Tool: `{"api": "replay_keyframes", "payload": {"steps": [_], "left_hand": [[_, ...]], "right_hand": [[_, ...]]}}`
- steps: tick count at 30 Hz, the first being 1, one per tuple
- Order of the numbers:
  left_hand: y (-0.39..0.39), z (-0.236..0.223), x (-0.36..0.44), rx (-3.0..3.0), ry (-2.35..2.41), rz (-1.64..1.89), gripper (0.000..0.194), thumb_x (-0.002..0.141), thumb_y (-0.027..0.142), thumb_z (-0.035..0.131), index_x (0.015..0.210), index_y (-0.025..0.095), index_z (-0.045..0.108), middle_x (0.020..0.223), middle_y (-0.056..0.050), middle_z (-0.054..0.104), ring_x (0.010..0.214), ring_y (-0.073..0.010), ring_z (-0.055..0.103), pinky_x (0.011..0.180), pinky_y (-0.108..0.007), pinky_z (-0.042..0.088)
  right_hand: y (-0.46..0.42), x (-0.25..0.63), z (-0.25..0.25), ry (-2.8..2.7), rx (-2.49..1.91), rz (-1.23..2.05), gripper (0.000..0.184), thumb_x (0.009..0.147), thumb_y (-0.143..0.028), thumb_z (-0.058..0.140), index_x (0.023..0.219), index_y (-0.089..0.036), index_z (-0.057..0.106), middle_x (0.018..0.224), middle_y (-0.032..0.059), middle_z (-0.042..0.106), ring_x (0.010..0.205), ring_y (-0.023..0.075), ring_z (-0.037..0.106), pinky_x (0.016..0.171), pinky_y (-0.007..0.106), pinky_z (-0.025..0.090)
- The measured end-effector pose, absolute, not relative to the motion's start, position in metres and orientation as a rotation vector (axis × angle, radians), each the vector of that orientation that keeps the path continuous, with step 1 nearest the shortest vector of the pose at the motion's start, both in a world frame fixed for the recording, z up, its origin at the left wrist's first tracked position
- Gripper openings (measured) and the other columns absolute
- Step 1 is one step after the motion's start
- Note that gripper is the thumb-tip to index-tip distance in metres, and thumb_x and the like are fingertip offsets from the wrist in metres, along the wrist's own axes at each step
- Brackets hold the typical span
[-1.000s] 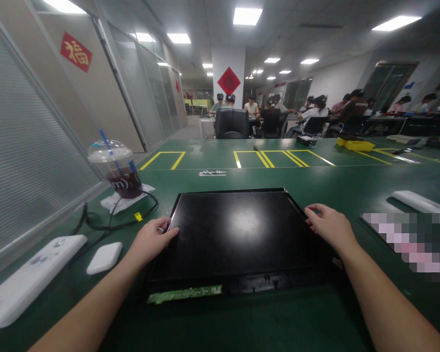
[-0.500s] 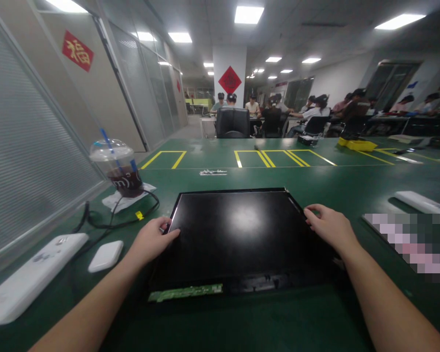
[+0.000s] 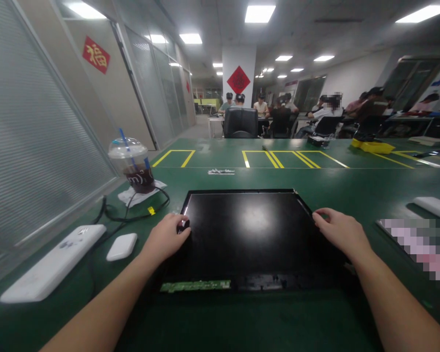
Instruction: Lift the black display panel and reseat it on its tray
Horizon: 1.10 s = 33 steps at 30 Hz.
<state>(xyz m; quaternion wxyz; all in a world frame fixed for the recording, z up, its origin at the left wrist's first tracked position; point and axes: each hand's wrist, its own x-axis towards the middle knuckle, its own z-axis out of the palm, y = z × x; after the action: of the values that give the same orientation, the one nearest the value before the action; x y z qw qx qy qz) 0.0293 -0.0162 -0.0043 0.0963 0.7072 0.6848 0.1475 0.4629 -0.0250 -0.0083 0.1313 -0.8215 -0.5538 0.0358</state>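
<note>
A black LCD screen panel point(image 3: 238, 234) lies face up on the green table in front of me, its glossy face reflecting a ceiling light. Along its near edge runs a narrow green circuit board point(image 3: 195, 285). My left hand point(image 3: 168, 235) grips the panel's left edge, thumb over the face and fingers curled at the side. At the opposite edge, my right hand point(image 3: 339, 232) pinches the frame between thumb and fingers. The fingertips under the rim are hidden.
Left of the panel are a white power bank point(image 3: 55, 264), a small white case point(image 3: 121, 247), black cables point(image 3: 112, 220) and a lidded drink cup point(image 3: 134, 168) on a tissue. At right lie a blurred-out flat item point(image 3: 418, 249) and a white object point(image 3: 434, 207). Several people sit beyond the table.
The whole view has shifted, so the table and objects appear farther right. Both hands keep their places at the panel's edges, with little change in grip.
</note>
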Motion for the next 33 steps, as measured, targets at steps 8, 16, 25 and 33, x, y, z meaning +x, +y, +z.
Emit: {"api": "replay_keyframes", "payload": {"steps": [8,16,25,33], "left_hand": [[-0.027,0.032,-0.016,2.104,2.285,0.253,0.047,0.084,0.042,0.045,0.115,0.014,0.068,0.115,-0.018,0.070,0.101,-0.0354,0.066,0.083,-0.043,0.049],[-0.071,0.028,-0.062,1.685,2.579,0.009,0.065,0.090,0.051,0.032,0.129,0.003,0.056,0.118,-0.029,0.068,0.104,-0.0400,0.067,0.083,-0.046,0.050],[-0.081,0.010,-0.042,1.816,2.522,0.449,0.053,0.086,0.044,0.043,0.128,0.013,0.053,0.124,-0.022,0.063,0.109,-0.0384,0.062,0.086,-0.046,0.048],[-0.101,0.004,-0.036,1.741,2.113,0.918,0.033,0.076,0.046,0.056,0.092,0.021,0.069,0.111,-0.012,0.071,0.102,-0.0302,0.064,0.092,-0.039,0.048]], "right_hand": [[-0.023,0.469,-0.012,-1.655,-2.364,0.069,0.048,0.084,-0.052,0.041,0.108,-0.024,0.072,0.096,0.0111,0.073,0.083,0.0323,0.067,0.067,0.040,0.047],[-0.022,0.470,-0.011,-1.664,-2.360,0.113,0.048,0.084,-0.053,0.041,0.108,-0.025,0.072,0.094,0.0091,0.074,0.084,0.0329,0.067,0.068,0.041,0.048],[-0.024,0.469,-0.009,-1.664,-2.354,0.125,0.048,0.083,-0.055,0.043,0.107,-0.026,0.072,0.097,0.0100,0.074,0.083,0.0337,0.066,0.067,0.043,0.048],[-0.021,0.467,-0.006,-1.637,-2.383,0.180,0.045,0.083,-0.053,0.044,0.108,-0.027,0.071,0.099,0.0092,0.074,0.089,0.0346,0.067,0.071,0.044,0.049]]}}
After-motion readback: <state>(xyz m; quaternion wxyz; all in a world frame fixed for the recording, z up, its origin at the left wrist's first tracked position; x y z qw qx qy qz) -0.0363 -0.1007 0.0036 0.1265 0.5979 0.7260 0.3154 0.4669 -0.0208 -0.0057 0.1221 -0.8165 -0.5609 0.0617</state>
